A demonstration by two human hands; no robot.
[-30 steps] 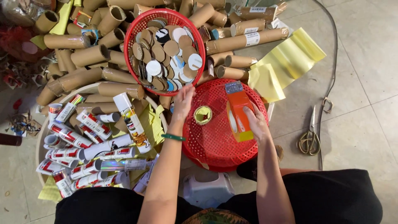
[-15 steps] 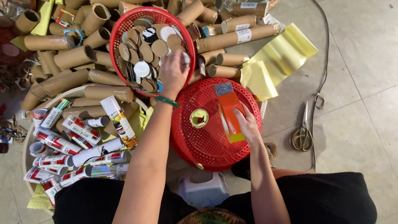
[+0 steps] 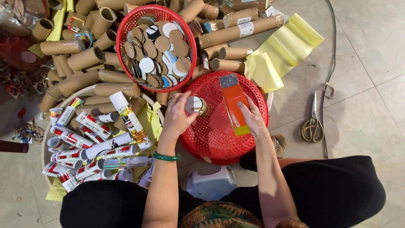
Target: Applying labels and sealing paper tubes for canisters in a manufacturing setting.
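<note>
Red plastic mesh basket; matt cardbd tubes.

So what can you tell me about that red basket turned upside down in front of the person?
The upturned red basket is round, of plastic mesh as it looks, and lies bottom up on the floor in front of the person's knees. Its domed underside serves as a small work surface. An orange strip with a yellow end lies across it under the right hand. The left hand holds a pale disc over a small roll standing on it. Another red basket of discs sits behind.

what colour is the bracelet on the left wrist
Green: a plain band around the left wrist, clearest in the head view.
</note>
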